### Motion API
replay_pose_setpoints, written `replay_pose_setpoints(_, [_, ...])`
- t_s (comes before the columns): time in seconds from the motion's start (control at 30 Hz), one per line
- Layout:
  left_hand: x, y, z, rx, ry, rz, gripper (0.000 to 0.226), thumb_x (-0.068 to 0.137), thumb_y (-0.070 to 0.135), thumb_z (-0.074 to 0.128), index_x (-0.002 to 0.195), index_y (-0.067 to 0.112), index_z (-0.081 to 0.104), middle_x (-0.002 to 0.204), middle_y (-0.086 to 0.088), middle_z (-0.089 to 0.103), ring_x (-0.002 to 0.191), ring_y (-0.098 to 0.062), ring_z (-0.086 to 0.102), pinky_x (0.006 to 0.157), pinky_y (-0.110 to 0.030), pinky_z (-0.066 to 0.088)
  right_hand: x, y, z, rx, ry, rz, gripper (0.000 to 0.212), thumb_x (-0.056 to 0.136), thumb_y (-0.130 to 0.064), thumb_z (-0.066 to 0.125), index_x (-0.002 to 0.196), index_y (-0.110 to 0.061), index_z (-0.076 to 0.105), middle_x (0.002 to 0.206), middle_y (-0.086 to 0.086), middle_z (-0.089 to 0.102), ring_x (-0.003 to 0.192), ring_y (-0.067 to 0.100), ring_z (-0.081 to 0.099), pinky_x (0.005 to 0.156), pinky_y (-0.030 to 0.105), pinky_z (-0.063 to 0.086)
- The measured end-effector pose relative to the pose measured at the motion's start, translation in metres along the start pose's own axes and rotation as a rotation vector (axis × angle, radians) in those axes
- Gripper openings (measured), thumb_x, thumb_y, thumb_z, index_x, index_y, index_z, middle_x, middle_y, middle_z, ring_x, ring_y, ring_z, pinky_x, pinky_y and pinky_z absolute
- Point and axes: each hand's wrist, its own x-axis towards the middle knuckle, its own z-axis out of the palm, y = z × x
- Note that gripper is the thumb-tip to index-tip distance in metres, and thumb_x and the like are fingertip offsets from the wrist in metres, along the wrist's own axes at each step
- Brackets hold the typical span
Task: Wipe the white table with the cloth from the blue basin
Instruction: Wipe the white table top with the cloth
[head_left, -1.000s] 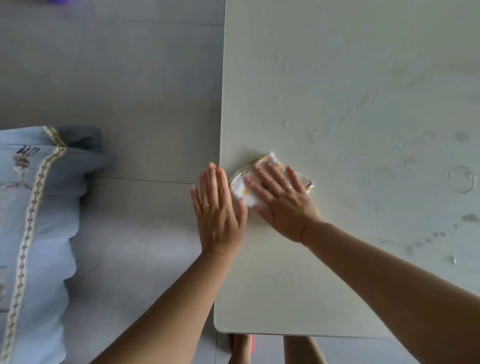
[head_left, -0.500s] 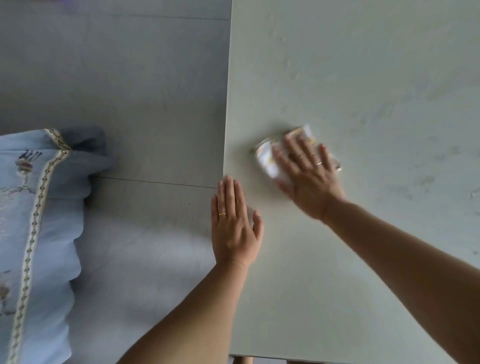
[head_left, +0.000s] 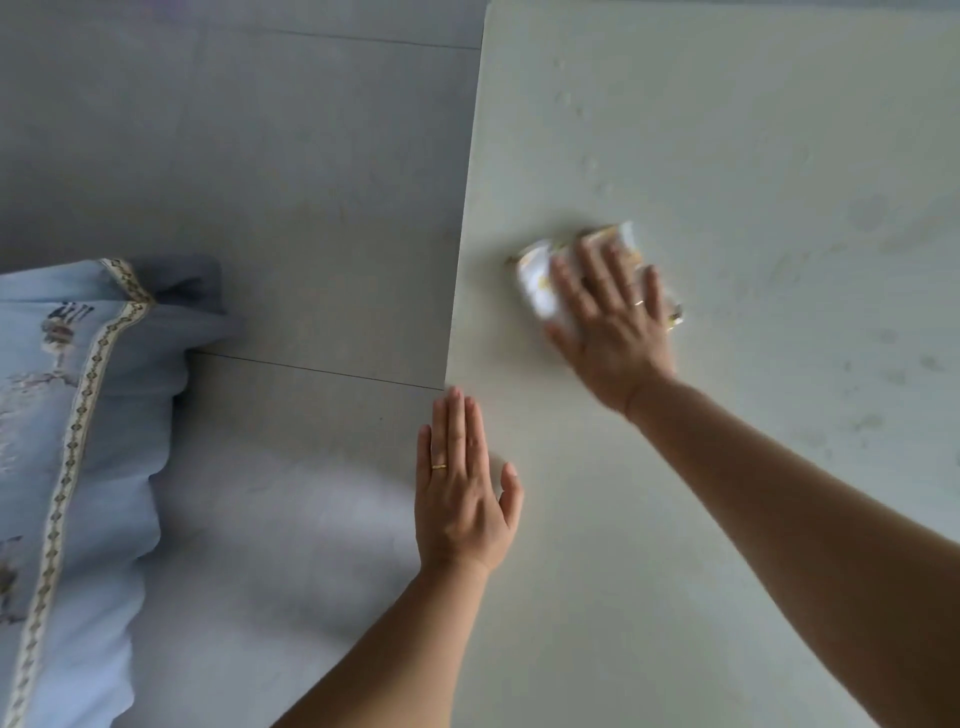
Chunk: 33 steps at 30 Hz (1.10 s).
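Seen from the head camera, the right hand (head_left: 608, 332) lies flat on the cloth (head_left: 537, 280), fingers straight and a little spread, pressing it onto the white worktop (head_left: 727, 156) rather than gripping it. The hand and cloth are blurred, which suggests a wiping stroke is under way.

The cloth is a small white wad with yellow marks. It sits near the worktop's 9 o'clock edge, inside it and not touching it. Its long axis runs roughly from 9 to 3 o'clock, dipping slightly toward 4, and the fingers cross it pointing to about 11 o'clock.

The left hand (head_left: 460, 493) is also flat, its fingers straight and together. It appears to rest at the worktop's edge, with its little-finger side over the grey floor (head_left: 260, 156), and it holds nothing. From this hand the cloth lies at about 1 o'clock, near but apart, so the wiping belongs to the right hand and the left appears only to brace.

Faint droplet marks and smudges show at 12 and 3 o'clock from the cloth, probably the ground left to cover. A pale blue cushion (head_left: 67, 415) sits far off at 9 o'clock. The blue basin is not in view.
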Motion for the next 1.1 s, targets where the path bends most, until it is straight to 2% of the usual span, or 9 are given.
replay_pose_setpoints(0.13, [0.0,-0.001,0.002,-0.001,-0.002,0.003,0.071,0.087,0.034,0.038,0.146,-0.002,0.025,0.156,-0.017,0.02,0.145,-0.029,0.016,0.116,-0.044,0.019,0.019,-0.031,0.002,0.11,0.061,0.422,0.061,0.096,-0.047,0.029,0.15,-0.03,0.008,0.16,0.002,-0.001,0.146,0.027,-0.005,0.112,0.054,-0.011])
replay_pose_setpoints(0.27, [0.0,0.001,0.001,0.004,-0.015,-0.006,0.07,0.086,0.034,0.04,0.145,-0.003,0.029,0.153,-0.018,0.027,0.144,-0.029,0.02,0.114,-0.045,0.023,-0.017,-0.09,0.015,0.057,-0.043,-0.035,0.06,0.095,-0.047,0.027,0.15,-0.029,0.011,0.16,0.001,0.002,0.146,0.029,-0.005,0.108,0.05,-0.022])
replay_pose_setpoints(0.4, [0.001,0.0,0.001,0.015,-0.019,0.005,0.071,0.086,0.034,0.04,0.145,-0.003,0.029,0.154,-0.019,0.025,0.144,-0.029,0.017,0.114,-0.044,0.022,-0.001,-0.036,0.001,-0.092,-0.01,-0.317,0.06,0.095,-0.052,0.027,0.15,-0.029,0.017,0.158,0.001,0.012,0.146,0.027,0.006,0.115,0.052,-0.002])
replay_pose_setpoints(0.53, [0.0,-0.001,0.001,0.021,-0.026,0.008,0.073,0.086,0.034,0.039,0.147,-0.002,0.023,0.157,-0.017,0.017,0.146,-0.028,0.013,0.115,-0.043,0.02,0.034,0.019,-0.013,0.017,0.042,0.126,0.061,0.096,-0.049,0.035,0.15,-0.029,0.015,0.16,0.003,0.006,0.146,0.026,0.002,0.114,0.051,-0.002])
replay_pose_setpoints(0.67, [0.0,0.0,0.002,0.025,-0.036,-0.007,0.073,0.085,0.034,0.038,0.146,-0.003,0.024,0.156,-0.018,0.018,0.145,-0.029,0.014,0.114,-0.044,0.022,0.04,-0.045,-0.001,0.114,0.09,0.476,0.061,0.095,-0.046,0.029,0.15,-0.029,0.007,0.16,0.002,-0.003,0.146,0.028,-0.006,0.113,0.055,-0.01])
replay_pose_setpoints(0.77, [0.0,0.001,0.0,0.033,-0.047,-0.005,0.072,0.084,0.034,0.039,0.145,-0.003,0.028,0.155,-0.018,0.021,0.144,-0.03,0.019,0.112,-0.046,0.023,0.017,-0.086,0.009,0.046,-0.026,0.048,0.061,0.095,-0.049,0.023,0.15,-0.03,0.006,0.16,-0.001,-0.003,0.146,0.028,-0.008,0.11,0.054,-0.014])
replay_pose_setpoints(0.87, [0.003,0.0,-0.003,0.02,-0.021,0.023,0.071,0.083,0.036,0.041,0.143,-0.002,0.034,0.154,-0.016,0.025,0.141,-0.031,0.026,0.113,-0.05,0.018,0.025,-0.036,-0.004,-0.057,-0.063,-0.275,0.061,0.094,-0.054,0.026,0.149,-0.032,0.012,0.159,-0.003,0.006,0.146,0.025,0.0,0.114,0.051,-0.006])
replay_pose_setpoints(1.0, [0.046,0.013,-0.014,-0.059,0.068,0.099,0.07,0.085,0.04,0.044,0.144,0.003,0.034,0.154,-0.014,0.027,0.143,-0.029,0.022,0.117,-0.046,0.008,0.06,0.031,-0.022,0.018,0.004,0.119,0.062,0.095,-0.055,0.029,0.15,-0.034,0.008,0.16,-0.003,0.0,0.146,0.021,-0.004,0.114,0.048,-0.007])
replay_pose_setpoints(1.1, [0.105,0.027,-0.022,-0.034,0.118,0.145,0.068,0.087,0.035,0.041,0.145,0.001,0.032,0.153,-0.016,0.028,0.143,-0.031,0.023,0.118,-0.044,0.006,0.072,0.004,-0.019,0.099,0.022,0.388,0.062,0.095,-0.052,0.028,0.15,-0.032,0.005,0.16,-0.002,-0.006,0.146,0.025,-0.01,0.113,0.052,-0.012])
